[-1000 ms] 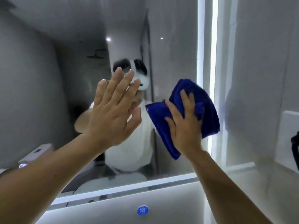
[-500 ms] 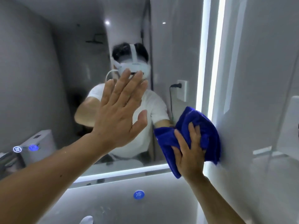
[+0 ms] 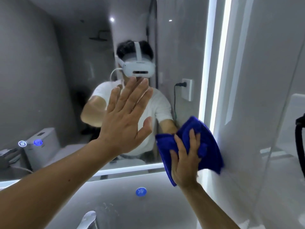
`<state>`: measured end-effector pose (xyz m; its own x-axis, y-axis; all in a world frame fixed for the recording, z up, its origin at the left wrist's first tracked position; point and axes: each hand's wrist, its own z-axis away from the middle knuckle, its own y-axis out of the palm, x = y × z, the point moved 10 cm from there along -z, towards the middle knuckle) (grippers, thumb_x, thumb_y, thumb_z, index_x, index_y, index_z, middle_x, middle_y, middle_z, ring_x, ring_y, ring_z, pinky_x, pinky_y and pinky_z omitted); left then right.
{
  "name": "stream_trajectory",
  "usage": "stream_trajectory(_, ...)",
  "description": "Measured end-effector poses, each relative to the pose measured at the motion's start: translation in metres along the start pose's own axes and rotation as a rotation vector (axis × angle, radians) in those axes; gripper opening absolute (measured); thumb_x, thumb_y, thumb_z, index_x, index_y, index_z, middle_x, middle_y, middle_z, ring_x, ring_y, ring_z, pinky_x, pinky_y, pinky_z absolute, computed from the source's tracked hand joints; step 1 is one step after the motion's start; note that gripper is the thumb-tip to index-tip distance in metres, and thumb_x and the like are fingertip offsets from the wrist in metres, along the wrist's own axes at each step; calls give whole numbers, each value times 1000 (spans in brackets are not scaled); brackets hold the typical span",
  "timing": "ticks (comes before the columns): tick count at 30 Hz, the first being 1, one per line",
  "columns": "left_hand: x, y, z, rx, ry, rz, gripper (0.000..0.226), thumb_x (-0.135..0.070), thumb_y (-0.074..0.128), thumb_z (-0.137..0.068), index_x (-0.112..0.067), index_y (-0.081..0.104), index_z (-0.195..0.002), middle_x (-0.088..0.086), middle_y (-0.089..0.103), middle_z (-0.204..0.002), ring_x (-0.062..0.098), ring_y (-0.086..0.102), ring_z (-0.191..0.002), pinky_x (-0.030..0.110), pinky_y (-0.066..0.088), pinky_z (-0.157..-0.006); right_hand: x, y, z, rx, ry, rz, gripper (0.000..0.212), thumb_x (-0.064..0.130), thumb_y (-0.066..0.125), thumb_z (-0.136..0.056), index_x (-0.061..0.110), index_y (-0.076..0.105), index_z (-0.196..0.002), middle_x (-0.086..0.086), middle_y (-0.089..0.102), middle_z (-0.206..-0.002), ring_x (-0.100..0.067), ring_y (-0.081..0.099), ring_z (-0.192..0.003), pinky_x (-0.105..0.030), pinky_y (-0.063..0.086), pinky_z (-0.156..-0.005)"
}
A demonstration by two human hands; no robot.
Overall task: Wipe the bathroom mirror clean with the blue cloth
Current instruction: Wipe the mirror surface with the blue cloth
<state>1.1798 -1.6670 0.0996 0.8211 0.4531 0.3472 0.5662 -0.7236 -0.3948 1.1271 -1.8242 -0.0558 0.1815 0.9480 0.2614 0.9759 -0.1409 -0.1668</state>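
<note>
The bathroom mirror (image 3: pixel 49 80) fills the wall ahead, edged by lit strips on its right and bottom. My left hand (image 3: pixel 125 119) lies flat against the glass near its middle, fingers straight and pointing up. My right hand (image 3: pixel 186 159) presses the bunched blue cloth (image 3: pixel 208 142) onto the mirror's lower right corner, fingers spread over the fabric. Part of the cloth overlaps the lit right strip and the wall beside it.
A grey wall (image 3: pixel 264 96) adjoins the mirror on the right, with a black object (image 3: pixel 300 138) at the frame's edge. Below the mirror a round blue button (image 3: pixel 141 192) glows, and a chrome tap (image 3: pixel 88 219) rises at the bottom. Two lit touch icons (image 3: pixel 30 143) show at the mirror's lower left.
My right hand has slid the blue cloth down the mirror's right edge to the lower corner. My left hand stays flat on the glass.
</note>
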Motion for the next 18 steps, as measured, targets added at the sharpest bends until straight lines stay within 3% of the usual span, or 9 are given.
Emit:
stream_trajectory(5,16,-16,-6,-59,-6,-40,62,-41,25,-100,-9,29,-153,10,21,-162,27,9,-151,48,5,-122,62,11,-73,-119,-68,166,44,43,25,-107,22,45,-140,-8,18,-157,-30,12,-147,-51,2,-119)
stream_trajectory(7,25,-19,-6,-60,-24,-57,63,-42,21,-100,-10,27,-154,9,19,-163,27,7,-152,50,6,-122,69,17,-58,-124,-95,194,44,42,28,-106,22,44,-141,-10,20,-157,-31,14,-147,-50,-1,-120)
stream_trajectory(12,27,-13,4,-36,-29,-74,64,-44,17,-100,-10,27,-154,10,19,-163,28,10,-151,51,7,-121,76,48,52,106,-569,287,46,43,50,-95,24,46,-137,-10,34,-149,-34,27,-140,-51,22,-113)
stream_trajectory(15,27,-11,7,-24,-3,-87,64,-44,18,-100,-10,29,-153,9,20,-162,27,10,-151,48,6,-122,35,33,68,107,-503,202,43,41,52,-96,23,49,-134,-10,38,-146,-36,39,-132,-47,26,-114)
stream_trajectory(18,27,-6,3,-8,-3,-83,63,-43,20,-100,-11,28,-154,8,20,-163,27,10,-151,51,9,-121,2,15,36,140,-311,89,38,40,33,-106,21,46,-136,-13,30,-151,-39,33,-135,-58,38,-104)
